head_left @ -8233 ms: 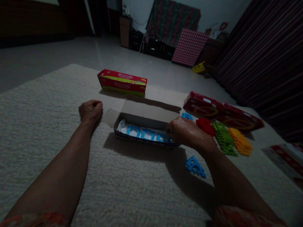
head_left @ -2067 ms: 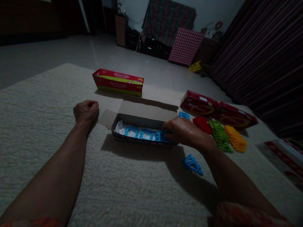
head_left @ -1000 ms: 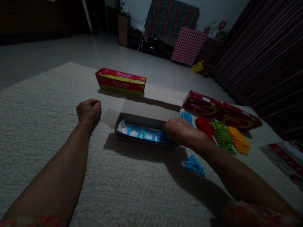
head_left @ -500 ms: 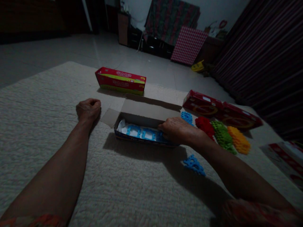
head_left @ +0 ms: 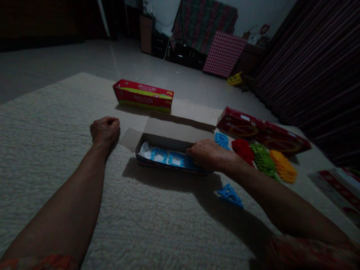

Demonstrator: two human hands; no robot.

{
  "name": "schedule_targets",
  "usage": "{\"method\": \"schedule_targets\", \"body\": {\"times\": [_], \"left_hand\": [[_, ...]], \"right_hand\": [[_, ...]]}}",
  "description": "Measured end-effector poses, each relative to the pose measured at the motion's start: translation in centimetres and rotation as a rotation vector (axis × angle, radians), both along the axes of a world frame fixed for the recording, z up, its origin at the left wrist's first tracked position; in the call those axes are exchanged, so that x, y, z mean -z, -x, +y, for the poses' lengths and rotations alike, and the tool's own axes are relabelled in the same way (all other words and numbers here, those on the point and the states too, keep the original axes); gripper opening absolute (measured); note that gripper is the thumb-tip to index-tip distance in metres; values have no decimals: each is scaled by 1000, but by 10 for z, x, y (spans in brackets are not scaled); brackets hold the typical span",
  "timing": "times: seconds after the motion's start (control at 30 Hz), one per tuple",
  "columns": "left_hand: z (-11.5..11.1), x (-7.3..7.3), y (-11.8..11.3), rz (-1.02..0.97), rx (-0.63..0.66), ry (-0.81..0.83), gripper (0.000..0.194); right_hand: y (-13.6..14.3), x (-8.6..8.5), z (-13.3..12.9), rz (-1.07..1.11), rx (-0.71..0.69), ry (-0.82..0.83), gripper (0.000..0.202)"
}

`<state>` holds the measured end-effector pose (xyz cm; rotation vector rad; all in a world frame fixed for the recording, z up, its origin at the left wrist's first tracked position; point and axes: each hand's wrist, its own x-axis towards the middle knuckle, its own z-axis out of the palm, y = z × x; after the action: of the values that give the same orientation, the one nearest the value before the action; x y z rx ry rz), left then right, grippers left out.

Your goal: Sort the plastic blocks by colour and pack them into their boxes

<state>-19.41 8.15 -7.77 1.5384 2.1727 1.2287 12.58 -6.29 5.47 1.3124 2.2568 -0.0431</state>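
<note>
An open cardboard box (head_left: pixel 180 129) lies in front of me with its lid flap folded back. Inside it, blue square-framed plastic building pieces (head_left: pixel 159 155) lie in a row on white plastic wrapping (head_left: pixel 145 150). My right hand (head_left: pixel 209 153) reaches into the right end of the box, fingers curled down on a blue piece (head_left: pixel 189 162); its fingertips are partly hidden. My left hand (head_left: pixel 105 129) rests as a fist on the quilted mat, left of the box, with nothing visible in it. A blue triangular piece (head_left: pixel 230 195) lies on the mat below my right wrist.
Stacks of blue (head_left: pixel 222 140), red (head_left: pixel 243 152), green (head_left: pixel 264 161) and yellow pieces (head_left: pixel 283 166) lie to the right. Behind them stand dark red boxes (head_left: pixel 261 131). A red and yellow-green box (head_left: pixel 143 96) stands behind the open one. Another box (head_left: pixel 340 191) is at the right edge.
My right hand has shifted very slightly left inside the box. My left hand and the pieces on the mat stay where they were.
</note>
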Motion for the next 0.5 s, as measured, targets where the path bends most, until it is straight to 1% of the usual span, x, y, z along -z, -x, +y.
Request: {"method": "schedule_targets", "body": {"times": [0.1, 0.27, 0.4, 0.5], "left_hand": [[-1, -1, -1, -5, 2, 10, 34], [-5, -7, -4, 17, -1, 13, 32], [-3, -6, -3, 16, -13, 20, 31], [-1, -3, -2, 0, -7, 31, 32]], "right_hand": [[0, 1, 1, 2, -20, 3, 31], [5, 0, -1, -9, 13, 11, 30], [10, -3, -2, -16, 47, 29, 31], [9, -4, -2, -17, 47, 33, 32]]}}
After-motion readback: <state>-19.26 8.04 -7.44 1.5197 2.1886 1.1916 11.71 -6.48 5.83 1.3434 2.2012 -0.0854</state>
